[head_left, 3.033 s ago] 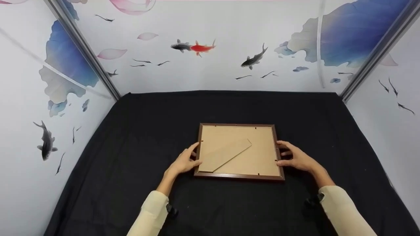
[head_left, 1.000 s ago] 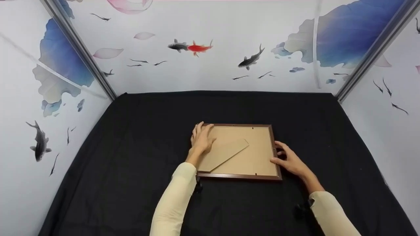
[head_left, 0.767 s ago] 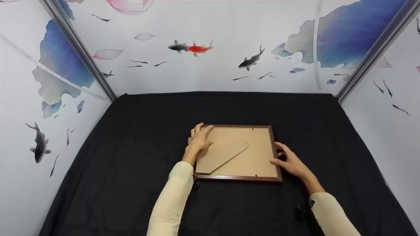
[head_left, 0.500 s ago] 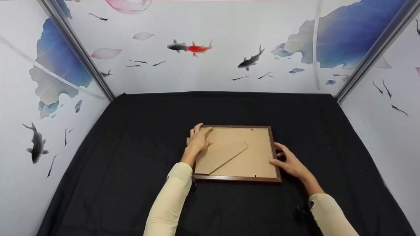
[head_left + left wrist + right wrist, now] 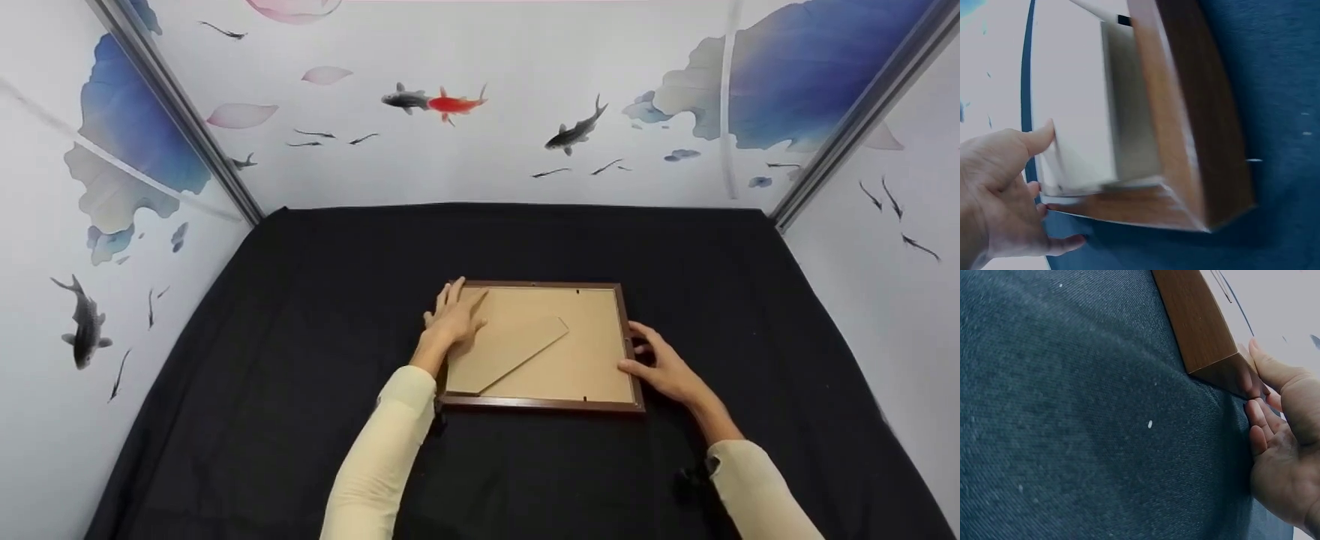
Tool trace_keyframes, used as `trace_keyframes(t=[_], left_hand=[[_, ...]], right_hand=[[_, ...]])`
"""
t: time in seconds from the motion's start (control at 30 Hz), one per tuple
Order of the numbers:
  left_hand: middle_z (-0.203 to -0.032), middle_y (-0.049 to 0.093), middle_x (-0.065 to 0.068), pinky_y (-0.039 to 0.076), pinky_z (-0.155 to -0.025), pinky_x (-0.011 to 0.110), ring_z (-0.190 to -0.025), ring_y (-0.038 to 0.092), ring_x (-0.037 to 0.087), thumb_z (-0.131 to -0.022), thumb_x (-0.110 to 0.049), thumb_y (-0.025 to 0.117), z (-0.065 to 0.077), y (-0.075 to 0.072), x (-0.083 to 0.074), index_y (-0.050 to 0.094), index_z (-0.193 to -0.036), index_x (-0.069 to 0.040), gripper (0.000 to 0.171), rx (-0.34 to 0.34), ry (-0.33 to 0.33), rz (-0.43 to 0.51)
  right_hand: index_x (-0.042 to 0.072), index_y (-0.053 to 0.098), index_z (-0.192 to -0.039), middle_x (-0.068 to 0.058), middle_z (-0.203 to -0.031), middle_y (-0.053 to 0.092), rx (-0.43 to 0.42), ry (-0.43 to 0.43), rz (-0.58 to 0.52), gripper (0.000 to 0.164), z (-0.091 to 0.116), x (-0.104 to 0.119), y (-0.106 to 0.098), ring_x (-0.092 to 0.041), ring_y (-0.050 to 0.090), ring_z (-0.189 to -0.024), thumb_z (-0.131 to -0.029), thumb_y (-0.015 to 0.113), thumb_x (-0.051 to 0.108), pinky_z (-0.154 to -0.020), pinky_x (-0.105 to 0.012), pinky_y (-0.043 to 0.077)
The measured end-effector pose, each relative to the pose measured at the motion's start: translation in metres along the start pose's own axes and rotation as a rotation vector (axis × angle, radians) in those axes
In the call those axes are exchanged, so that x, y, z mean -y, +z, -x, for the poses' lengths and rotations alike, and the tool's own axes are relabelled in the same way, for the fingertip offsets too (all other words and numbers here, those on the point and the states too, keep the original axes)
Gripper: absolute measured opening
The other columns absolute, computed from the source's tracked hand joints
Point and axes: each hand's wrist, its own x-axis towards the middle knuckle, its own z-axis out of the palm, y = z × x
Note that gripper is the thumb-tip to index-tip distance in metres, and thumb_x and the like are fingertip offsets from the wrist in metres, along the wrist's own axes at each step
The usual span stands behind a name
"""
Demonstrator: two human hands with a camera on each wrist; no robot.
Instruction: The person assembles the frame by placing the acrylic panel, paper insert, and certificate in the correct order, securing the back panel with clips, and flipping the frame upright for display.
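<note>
A brown wooden picture frame (image 5: pixel 540 406) lies face down on the black cloth, showing its tan backing board (image 5: pixel 596 352). A flat easel leg (image 5: pixel 514 351) slants across the board from the lower left. Over the upper left corner spreads my left hand (image 5: pixel 451 322), fingers fairly straight along the rim and thumb above the easel leg. The left wrist view shows that hand (image 5: pixel 1002 191) beside one end of the frame. My right hand (image 5: pixel 664 367) holds the right edge, thumb at the top of the rim and fingers against the side, as the right wrist view (image 5: pixel 1289 455) confirms.
Black cloth (image 5: pixel 337 300) covers the table around the frame. White panels (image 5: pixel 502 45) printed with fish and lotus leaves stand at the back and on both sides, with metal posts (image 5: pixel 180 105) at the corners.
Since three seconds ago my left hand has moved up from the middle of the left edge to the upper left corner. My right hand stays at the right edge; the frame has barely moved.
</note>
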Motion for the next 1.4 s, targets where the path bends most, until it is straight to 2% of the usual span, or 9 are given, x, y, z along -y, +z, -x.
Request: trace_keyframes(t=[0.1, 0.17, 0.37, 0.5, 0.7, 0.8, 0.9, 1.2, 1.4], left_hand=[[-0.168, 0.008, 0.011, 0.014, -0.11, 0.071, -0.152, 0.002, 0.037, -0.104, -0.029, 0.061, 0.003, -0.003, 0.007, 0.037, -0.159, -0.028, 0.06, -0.037, 0.036, 0.051], [-0.166, 0.017, 0.014, 0.012, -0.111, 0.07, -0.151, 0.007, 0.04, -0.104, -0.025, 0.062, 0.008, -0.006, 0.01, 0.04, -0.158, -0.022, 0.058, -0.084, 0.072, 0.109], [-0.136, 0.056, 0.017, 0.036, -0.102, 0.057, -0.126, 0.047, 0.039, -0.102, -0.022, 0.064, 0.042, -0.015, 0.019, 0.059, -0.14, -0.007, 0.041, -0.186, 0.226, 0.185], [-0.115, 0.062, 0.018, 0.046, -0.089, 0.051, -0.105, 0.056, 0.036, -0.101, -0.022, 0.067, 0.077, -0.011, 0.032, 0.063, -0.131, 0.0, 0.037, -0.184, 0.325, 0.217], [-0.099, 0.063, 0.01, 0.051, -0.078, 0.043, -0.089, 0.061, 0.026, -0.095, -0.021, 0.075, 0.114, -0.002, 0.045, 0.066, -0.125, 0.003, 0.04, -0.096, 0.295, 0.223], [-0.098, 0.065, 0.009, 0.053, -0.077, 0.04, -0.085, 0.064, 0.023, -0.093, -0.015, 0.077, 0.119, 0.0, 0.048, 0.065, -0.127, 0.004, 0.041, -0.083, 0.296, 0.257], [-0.096, 0.065, 0.009, 0.054, -0.075, 0.038, -0.081, 0.065, 0.02, -0.092, -0.009, 0.077, 0.121, 0.001, 0.049, 0.064, -0.127, 0.006, 0.04, -0.12, 0.319, 0.298], [-0.098, 0.063, 0.009, 0.056, -0.073, 0.043, -0.082, 0.064, 0.018, -0.095, -0.008, 0.072, 0.127, -0.009, 0.03, 0.064, -0.127, 0.008, 0.036, -0.315, 0.425, 0.465], [-0.1, 0.063, 0.003, 0.054, -0.068, 0.034, -0.082, 0.063, 0.015, -0.098, -0.014, 0.07, 0.118, -0.027, 0.007, 0.068, -0.123, 0.002, 0.03, -0.404, 0.491, 0.498]], right_hand=[[-0.008, 0.03, -0.153, -0.033, -0.147, 0.038, -0.006, 0.01, 0.013, 0.071, -0.005, -0.012, 0.001, -0.048, 0.046, -0.119, -0.096, 0.071, 0.005, -0.093, -0.063, 0.04], [-0.005, 0.031, -0.154, -0.03, -0.148, 0.039, -0.011, 0.014, 0.018, 0.072, -0.008, -0.019, 0.001, -0.045, 0.047, -0.12, -0.096, 0.072, 0.008, -0.094, -0.061, 0.04], [-0.002, 0.032, -0.155, -0.027, -0.149, 0.04, 0.005, 0.025, 0.014, 0.074, -0.009, -0.029, -0.001, -0.042, 0.047, -0.122, -0.097, 0.073, 0.018, -0.094, -0.058, 0.041], [-0.002, 0.033, -0.154, -0.027, -0.148, 0.041, -0.003, 0.031, 0.013, 0.073, -0.007, -0.03, -0.002, -0.041, 0.048, -0.121, -0.096, 0.074, 0.018, -0.094, -0.057, 0.041], [-0.002, 0.032, -0.154, -0.026, -0.149, 0.04, 0.013, 0.036, 0.006, 0.074, -0.007, -0.03, 0.001, -0.04, 0.047, -0.121, -0.097, 0.073, 0.02, -0.094, -0.055, 0.041], [-0.002, 0.032, -0.155, -0.026, -0.149, 0.04, 0.013, 0.053, 0.003, 0.074, -0.006, -0.029, 0.002, -0.04, 0.047, -0.122, -0.097, 0.073, 0.019, -0.093, -0.051, 0.043], [-0.001, 0.032, -0.155, -0.026, -0.149, 0.04, 0.008, 0.062, 0.009, 0.074, -0.006, -0.028, 0.003, -0.039, 0.046, -0.123, -0.097, 0.072, 0.019, -0.091, -0.047, 0.046], [-0.008, 0.037, -0.15, -0.033, -0.142, 0.045, 0.01, 0.044, 0.011, 0.064, -0.007, -0.019, -0.006, -0.046, 0.054, -0.118, -0.099, 0.069, 0.014, -0.092, -0.056, 0.047], [-0.006, 0.05, -0.143, -0.029, -0.137, 0.052, -0.049, 0.04, 0.001, 0.049, -0.008, -0.01, -0.014, -0.043, 0.058, -0.116, -0.102, 0.065, 0.017, -0.087, -0.039, 0.052]])
